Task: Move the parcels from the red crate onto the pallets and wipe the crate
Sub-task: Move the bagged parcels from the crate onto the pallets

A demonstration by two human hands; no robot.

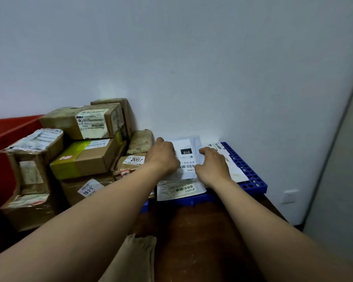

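Far L: red crate (10,129), only one wall in view, behind the box stack; can't tell if the boxes sit in it.

L of centre: stack of cardboard boxes.
- torn box (32,174) w/ crumpled label on top, at L edge of the stack
- top box (84,121) w/ white label, highest of the lot, another box upright behind it against the wall (192,58)
- green-taped box (86,157) directly under the top box
- low box (88,189) w/ tag "70-2-5", under the green-taped one
- small box (131,161) marked "2007", just L of the hands, w/ a wrapped brown parcel (141,142) above it

Centre: white mailer (186,159), label "010", lying flat on a second mailer (177,189), both on the blue pallet (251,176) in the wall corner.
Left hand (163,157): back up, fingers bent round the mailer's L edge, gripping it.
Right hand (212,165): fingers curled onto the mailer's R part, holding it; finger undersides hidden.
Both forearms stretched fwd.

R of the hands: third mailer (233,169) flat on the pallet grid, partly under the right hand.

Far R: wall socket (290,196) low on the wall. Brown floor (202,231) in front of the pallet.
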